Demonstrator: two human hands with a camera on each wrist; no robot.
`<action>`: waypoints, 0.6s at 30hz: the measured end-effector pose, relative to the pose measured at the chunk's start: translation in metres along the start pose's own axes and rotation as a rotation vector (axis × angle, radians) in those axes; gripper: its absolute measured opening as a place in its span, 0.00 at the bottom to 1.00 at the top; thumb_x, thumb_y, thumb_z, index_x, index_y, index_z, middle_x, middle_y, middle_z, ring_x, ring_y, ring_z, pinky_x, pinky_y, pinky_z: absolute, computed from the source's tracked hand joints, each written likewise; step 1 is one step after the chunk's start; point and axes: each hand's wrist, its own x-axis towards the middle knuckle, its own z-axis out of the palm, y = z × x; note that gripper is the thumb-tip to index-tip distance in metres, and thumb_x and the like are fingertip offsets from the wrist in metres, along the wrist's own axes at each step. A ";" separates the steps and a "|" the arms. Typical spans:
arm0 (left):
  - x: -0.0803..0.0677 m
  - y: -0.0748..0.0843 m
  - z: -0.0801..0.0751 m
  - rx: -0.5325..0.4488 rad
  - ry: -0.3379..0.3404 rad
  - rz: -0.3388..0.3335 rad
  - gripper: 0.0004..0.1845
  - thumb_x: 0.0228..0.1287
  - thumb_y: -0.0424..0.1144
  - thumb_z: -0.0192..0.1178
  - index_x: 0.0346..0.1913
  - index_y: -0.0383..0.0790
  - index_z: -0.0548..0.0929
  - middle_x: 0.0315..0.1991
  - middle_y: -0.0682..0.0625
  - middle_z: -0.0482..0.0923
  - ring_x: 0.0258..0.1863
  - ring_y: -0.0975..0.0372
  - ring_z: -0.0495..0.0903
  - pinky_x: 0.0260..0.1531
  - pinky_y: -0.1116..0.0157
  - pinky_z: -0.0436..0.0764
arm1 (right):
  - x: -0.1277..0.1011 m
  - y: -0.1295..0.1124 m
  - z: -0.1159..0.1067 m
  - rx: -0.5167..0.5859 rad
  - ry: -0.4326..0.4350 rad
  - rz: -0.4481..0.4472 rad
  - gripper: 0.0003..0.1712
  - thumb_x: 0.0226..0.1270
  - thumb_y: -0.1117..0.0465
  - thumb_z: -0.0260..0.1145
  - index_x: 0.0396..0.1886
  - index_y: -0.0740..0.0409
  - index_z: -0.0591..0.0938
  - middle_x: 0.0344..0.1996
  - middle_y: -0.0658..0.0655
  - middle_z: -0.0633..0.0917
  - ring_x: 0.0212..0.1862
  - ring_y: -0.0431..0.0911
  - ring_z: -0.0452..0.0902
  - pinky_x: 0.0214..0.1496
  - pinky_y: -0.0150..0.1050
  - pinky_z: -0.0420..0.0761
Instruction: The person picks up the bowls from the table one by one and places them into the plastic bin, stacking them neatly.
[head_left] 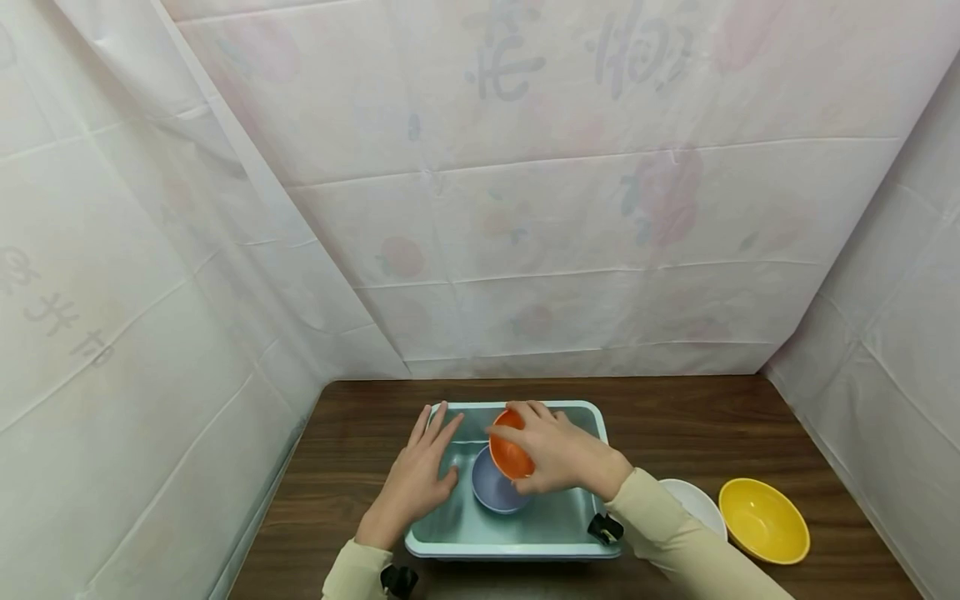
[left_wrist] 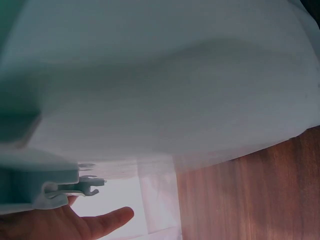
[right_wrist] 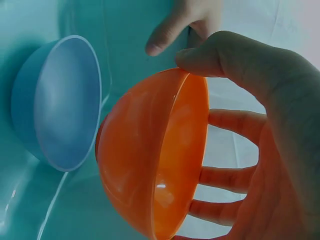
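Right hand (head_left: 558, 457) gripped the orange bowl (head_left: 508, 452) by its rim, tilted just above the blue bowl (head_left: 495, 483). Left hand (head_left: 420, 475) lay spread, apparently flat, on the tray (head_left: 517, 546) wall beside them.

A dark wooden desk (head_left: 750, 425) carries a pale green tray (head_left: 517, 546); right of the tray stand a white bowl (head_left: 697, 504) and, farther right, a yellow bowl (head_left: 763, 520).

Left hand (head_left: 417, 479) flat, fingers straight; right hand (head_left: 551, 454) fingers curled, gripping.

Faint reversed characters show on the white sheet (head_left: 525, 167), none readable
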 end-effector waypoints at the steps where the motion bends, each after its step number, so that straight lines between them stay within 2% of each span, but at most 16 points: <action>1: 0.000 0.000 0.000 0.001 0.000 0.001 0.42 0.64 0.40 0.69 0.80 0.51 0.64 0.84 0.48 0.47 0.84 0.48 0.44 0.54 0.35 0.80 | 0.000 0.000 0.001 -0.003 -0.006 -0.003 0.44 0.56 0.42 0.75 0.74 0.36 0.73 0.74 0.61 0.67 0.69 0.57 0.66 0.54 0.62 0.82; 6: 0.000 -0.001 -0.001 0.006 0.001 0.007 0.42 0.64 0.40 0.69 0.80 0.51 0.64 0.84 0.48 0.47 0.84 0.47 0.44 0.56 0.38 0.81 | 0.003 -0.001 0.003 -0.009 -0.048 -0.023 0.44 0.57 0.40 0.75 0.75 0.33 0.71 0.74 0.59 0.68 0.68 0.56 0.67 0.53 0.63 0.82; 18: -0.001 0.001 -0.001 0.011 -0.005 0.003 0.42 0.64 0.42 0.69 0.80 0.51 0.64 0.84 0.48 0.48 0.84 0.47 0.44 0.55 0.36 0.80 | 0.013 -0.003 0.012 -0.067 -0.103 -0.049 0.45 0.55 0.39 0.76 0.75 0.31 0.71 0.74 0.58 0.68 0.68 0.55 0.68 0.53 0.61 0.83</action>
